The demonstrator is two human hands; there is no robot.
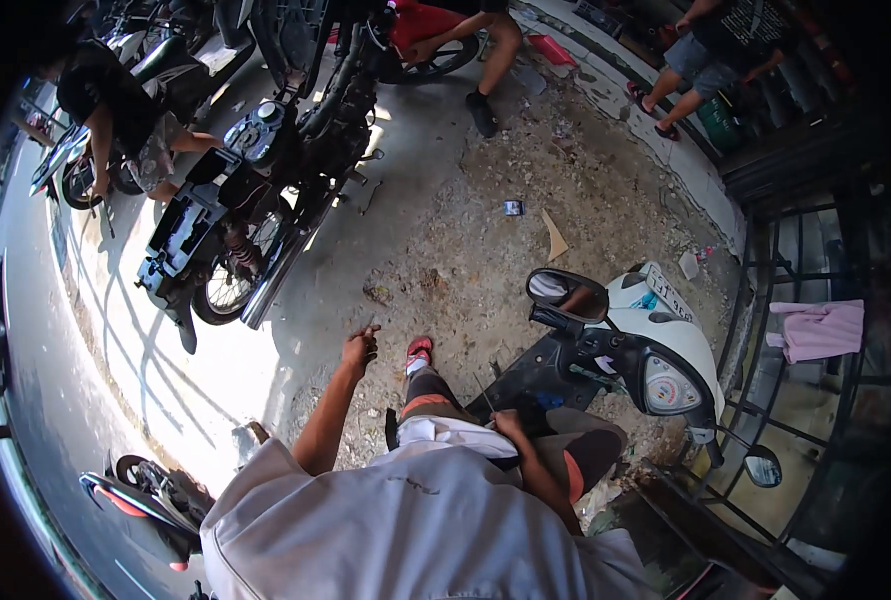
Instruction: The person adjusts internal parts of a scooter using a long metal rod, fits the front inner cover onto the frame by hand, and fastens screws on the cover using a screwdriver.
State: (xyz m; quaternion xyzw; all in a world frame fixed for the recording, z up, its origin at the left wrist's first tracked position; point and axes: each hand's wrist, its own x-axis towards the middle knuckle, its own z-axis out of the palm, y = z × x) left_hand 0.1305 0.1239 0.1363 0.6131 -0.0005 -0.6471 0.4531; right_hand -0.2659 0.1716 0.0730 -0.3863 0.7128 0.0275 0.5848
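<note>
My left hand is out in front over the concrete, its fingers curled in. Something small may stick out at the fingertips, too small to name. By my lap, my right hand is closed round a thin rod that points up and forward; its other end is hidden in the hand. A white scooter stands just to the right, its dark footboard beside my knee. Ahead on the left is a partly stripped motorcycle with its rear bodywork open.
A person bends beside parked motorcycles at the far left. Another person's leg shows by a red motorcycle part, and a third person stands far right. A small can lies on the rubble. Pink cloth hangs on a metal grille.
</note>
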